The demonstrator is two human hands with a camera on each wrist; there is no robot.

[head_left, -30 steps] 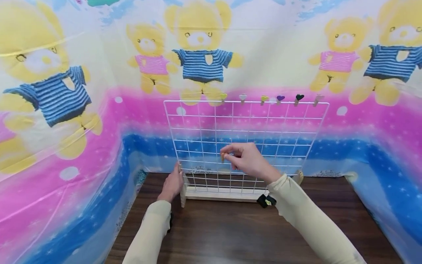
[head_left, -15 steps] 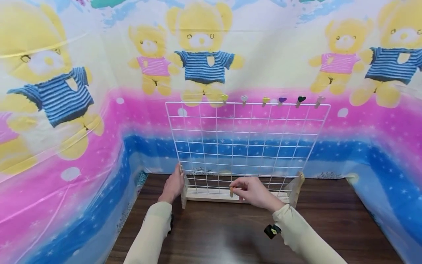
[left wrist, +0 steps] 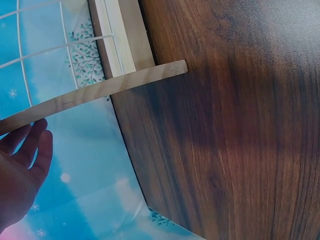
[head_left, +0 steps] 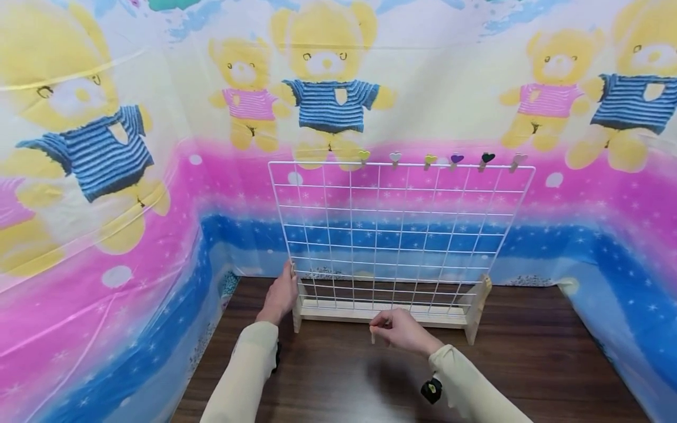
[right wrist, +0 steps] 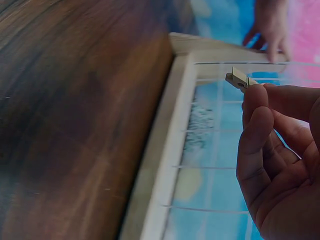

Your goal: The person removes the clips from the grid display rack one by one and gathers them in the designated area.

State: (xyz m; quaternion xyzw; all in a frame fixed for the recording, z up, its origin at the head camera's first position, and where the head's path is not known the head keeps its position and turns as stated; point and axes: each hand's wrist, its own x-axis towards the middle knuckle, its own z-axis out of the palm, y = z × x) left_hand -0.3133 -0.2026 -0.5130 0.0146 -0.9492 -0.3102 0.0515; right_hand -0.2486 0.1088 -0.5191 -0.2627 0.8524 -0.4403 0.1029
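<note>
A white wire grid [head_left: 402,223] stands upright in a wooden base [head_left: 338,314] on a dark wooden table [head_left: 529,364]. My left hand [head_left: 280,294] rests against the grid's lower left edge. Its fingers [left wrist: 22,175] lie fairly straight beside the stand's curved wooden foot [left wrist: 110,85]. My right hand [head_left: 402,330] hovers just in front of the base, pinching a small plain wooden clothespin [head_left: 372,336] between thumb and fingertips. The right wrist view shows the clothespin [right wrist: 240,79] sticking out past my curled fingers [right wrist: 260,140], close to the base rail [right wrist: 170,150].
Several heart-topped clips [head_left: 456,158] sit along the grid's top wire, towards the right. A teddy-bear-printed plastic sheet [head_left: 106,194] walls in the table at the back and both sides. Bare tabletop [left wrist: 225,125] lies in front of the stand.
My right hand came down with the clothespin from the middle of the grid to just in front of the base. The left hand stayed on the grid's left edge.
</note>
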